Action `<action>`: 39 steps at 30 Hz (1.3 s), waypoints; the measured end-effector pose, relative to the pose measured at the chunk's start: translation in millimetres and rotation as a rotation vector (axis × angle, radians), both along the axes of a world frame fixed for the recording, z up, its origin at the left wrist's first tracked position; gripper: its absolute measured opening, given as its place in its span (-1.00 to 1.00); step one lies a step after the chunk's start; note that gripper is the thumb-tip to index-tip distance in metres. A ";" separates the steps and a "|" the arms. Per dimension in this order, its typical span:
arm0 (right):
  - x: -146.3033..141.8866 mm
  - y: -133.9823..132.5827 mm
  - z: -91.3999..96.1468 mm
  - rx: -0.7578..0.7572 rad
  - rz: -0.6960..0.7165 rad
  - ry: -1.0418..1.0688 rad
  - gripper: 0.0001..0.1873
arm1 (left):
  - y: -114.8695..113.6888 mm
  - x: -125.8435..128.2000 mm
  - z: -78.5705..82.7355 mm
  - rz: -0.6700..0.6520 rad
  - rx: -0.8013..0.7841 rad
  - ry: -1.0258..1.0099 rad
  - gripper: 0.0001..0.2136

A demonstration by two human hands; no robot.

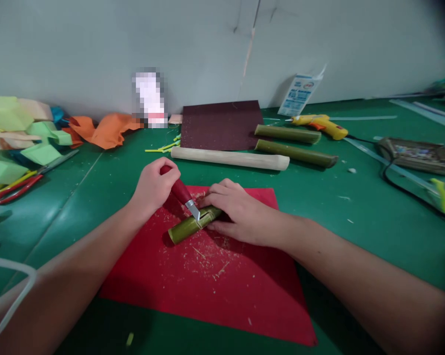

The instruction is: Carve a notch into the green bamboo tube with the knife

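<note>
My left hand [154, 187] is closed around the dark red handle of a small carving knife [183, 196]. Its short blade touches the top of a short green bamboo piece [187, 228]. The bamboo lies on a red mat [215, 281] strewn with pale shavings. My right hand [237, 209] presses down on the bamboo's far end, fingers wrapped over it, covering that end.
Beyond the mat lie a pale wooden stick [230, 158], two longer green bamboo sticks [294, 153], a dark maroon sheet [220, 125] and a yellow glue gun [320, 124]. Red scissors [13, 187] and coloured paper [26, 143] sit at the left. A tray [418, 155] and black cable are at right.
</note>
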State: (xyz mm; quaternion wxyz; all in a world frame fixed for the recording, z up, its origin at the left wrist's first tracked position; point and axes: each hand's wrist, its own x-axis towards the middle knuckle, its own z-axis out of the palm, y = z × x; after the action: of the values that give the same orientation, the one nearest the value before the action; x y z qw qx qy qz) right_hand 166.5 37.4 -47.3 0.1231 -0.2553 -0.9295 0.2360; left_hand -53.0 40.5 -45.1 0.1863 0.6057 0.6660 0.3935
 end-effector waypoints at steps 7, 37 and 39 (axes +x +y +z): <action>-0.4 0.3 0.9 -0.030 0.001 0.009 -0.76 | 0.9 -1.4 3.0 -0.053 -0.106 0.100 -0.85; 4.4 -0.4 -1.9 -0.028 0.051 0.079 -0.75 | -37.8 15.9 21.5 -0.084 0.750 0.196 -0.91; 4.7 -1.0 -1.3 -0.039 0.047 0.107 -0.79 | -45.4 18.1 23.8 -0.134 0.871 0.144 -0.81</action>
State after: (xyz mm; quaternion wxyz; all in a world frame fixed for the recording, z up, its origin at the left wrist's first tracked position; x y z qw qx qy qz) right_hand 171.3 36.4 -48.7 0.1624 -0.2229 -0.9225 0.2702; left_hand -34.9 -4.9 -21.3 -0.1080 0.6954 0.4086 0.5812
